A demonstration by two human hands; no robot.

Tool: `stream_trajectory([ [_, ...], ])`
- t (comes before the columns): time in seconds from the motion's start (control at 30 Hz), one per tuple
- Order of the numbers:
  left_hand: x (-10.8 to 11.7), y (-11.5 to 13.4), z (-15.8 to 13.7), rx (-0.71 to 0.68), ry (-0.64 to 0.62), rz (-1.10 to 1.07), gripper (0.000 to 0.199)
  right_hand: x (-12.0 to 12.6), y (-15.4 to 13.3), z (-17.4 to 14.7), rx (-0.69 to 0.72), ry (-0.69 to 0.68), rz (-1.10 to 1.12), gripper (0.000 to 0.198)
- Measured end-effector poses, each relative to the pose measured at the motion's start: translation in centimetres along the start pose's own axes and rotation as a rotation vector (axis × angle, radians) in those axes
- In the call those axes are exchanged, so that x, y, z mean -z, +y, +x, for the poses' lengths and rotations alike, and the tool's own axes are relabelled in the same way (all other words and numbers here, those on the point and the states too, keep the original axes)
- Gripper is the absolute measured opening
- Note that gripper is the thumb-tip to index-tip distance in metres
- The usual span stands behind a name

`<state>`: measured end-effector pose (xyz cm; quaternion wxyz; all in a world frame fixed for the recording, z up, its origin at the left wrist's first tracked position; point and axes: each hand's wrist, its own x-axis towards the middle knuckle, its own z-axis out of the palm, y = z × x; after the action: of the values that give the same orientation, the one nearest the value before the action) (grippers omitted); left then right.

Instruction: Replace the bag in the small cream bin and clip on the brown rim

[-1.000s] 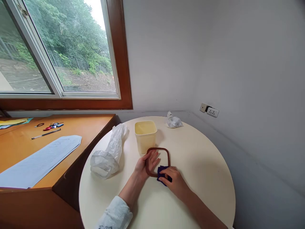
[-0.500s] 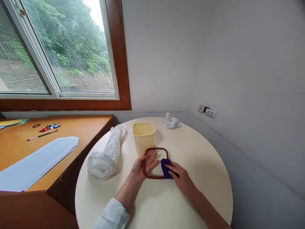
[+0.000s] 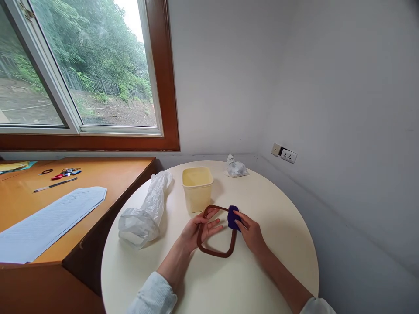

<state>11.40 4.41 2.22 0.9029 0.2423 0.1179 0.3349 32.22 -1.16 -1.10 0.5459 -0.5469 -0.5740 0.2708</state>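
Note:
My left hand (image 3: 191, 233) holds a reddish-brown, rounded-square ring frame (image 3: 214, 253) by its left side. The thumb lies over the rim, and the other fingers reach under it and into the open middle. At the frame's upper right corner, a folded purple cloth (image 3: 233, 216) covers part of the rim. My right hand (image 3: 252, 235) pinches this cloth around the frame, thumb and fingers closed. Just beyond the frame stands a pale yellow plastic bin (image 3: 198, 194), upright with its top open.
On the round white table (image 3: 271, 270), a clear plastic bag (image 3: 145, 222) lies at left and a small knotted white bag (image 3: 236, 168) sits at the back. A wooden desk (image 3: 127, 170) adjoins on the left, bearing papers (image 3: 59, 216), a pen (image 3: 55, 185) and keys (image 3: 67, 172).
The purple cloth and my right hand have moved up along the frame's right side to its upper corner. The frame has turned and tilted slightly in my left hand.

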Motion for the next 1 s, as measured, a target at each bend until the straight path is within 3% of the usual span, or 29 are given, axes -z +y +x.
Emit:
stream_trajectory([
  [0.17, -0.2, 0.0, -0.1, 0.034, -0.044, 0.049, 0.043, -0.5, -1.3, 1.3, 0.068, -0.048, -0.101, 0.031],
  [0.47, 0.1, -0.3, 0.2, 0.031, -0.022, 0.066, 0.043, -4.5, -3.5, 3.2, 0.207, -0.106, -0.107, 0.028],
  [0.6, 0.2, -0.3, 0.4, 0.019, -0.020, 0.092, 0.044, -5.4, -3.5, 3.7, 0.192, -0.067, -0.074, 0.026],
  [0.73, 0.4, -0.3, 0.5, 0.032, -0.030, 0.125, 0.045, -4.8, -2.8, 4.3, 0.090, 0.073, -0.004, 0.028],
  [0.83, 0.5, -0.3, 0.5, 0.035, 0.047, 0.125, 0.042, -3.3, -2.7, 4.6, 0.071, 0.124, -0.091, 0.029],
  [1.0, 0.6, 0.0, 0.7, 0.014, 0.200, 0.061, 0.043, -0.4, -3.3, 4.5, -0.063, 0.076, -0.322, 0.028],
])
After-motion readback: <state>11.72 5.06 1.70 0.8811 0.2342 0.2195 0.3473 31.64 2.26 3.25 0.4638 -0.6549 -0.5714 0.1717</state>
